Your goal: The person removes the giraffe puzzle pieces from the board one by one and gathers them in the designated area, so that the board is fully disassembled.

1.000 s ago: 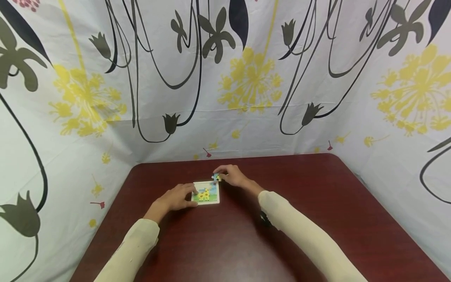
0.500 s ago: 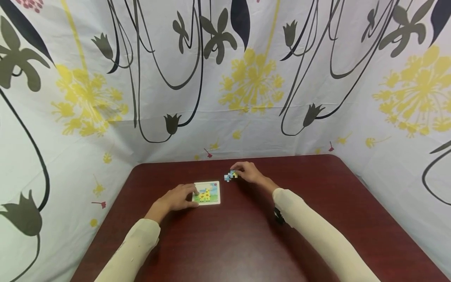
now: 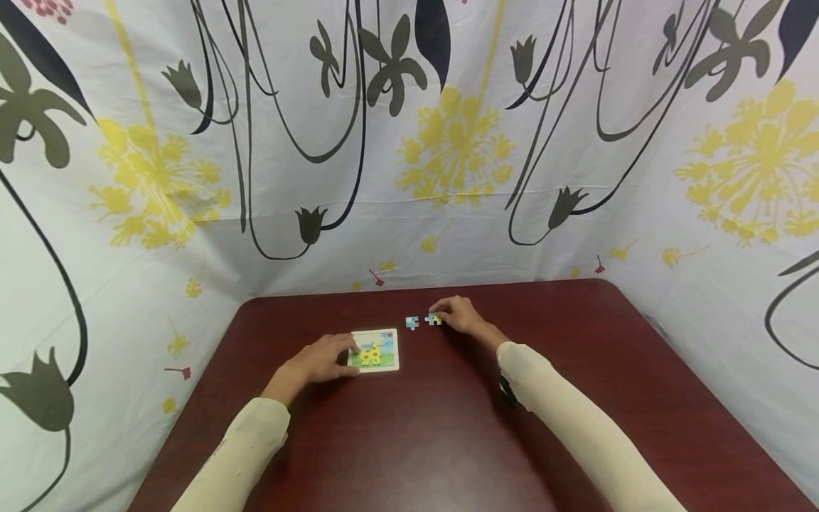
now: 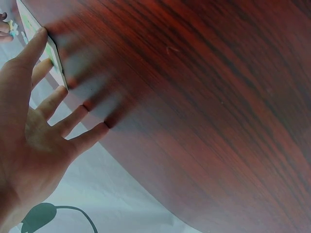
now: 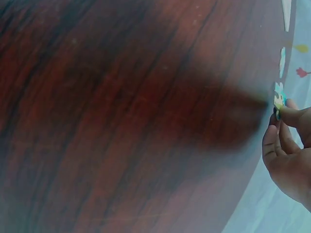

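Observation:
In the head view my left hand [image 3: 318,359] rests at the left side of a small white-framed giraffe puzzle [image 3: 397,353]. In the left wrist view, its fingers are spread and fairly straight, with the thumb on the edge of the puzzle board [image 4: 59,65]. Beyond the puzzle's upper right corner, my right hand [image 3: 461,316] pinches a blue and yellow jigsaw piece [image 3: 433,319] at the table surface. The right wrist view shows thumb and fingers on this jigsaw piece [image 5: 279,95]. A light blue jigsaw piece [image 3: 412,323] lies between it and the puzzle, touching neither.
The dark red-brown table [image 3: 409,441] has a rounded far edge. A white cloth [image 3: 384,235] with flower prints hangs behind it and along both sides. A dark object [image 3: 507,391] shows under my right sleeve.
My right hand has moved right, away from the puzzle's corner, with the blue and yellow jigsaw piece. The light blue piece now lies separate on the table. My left hand stays put.

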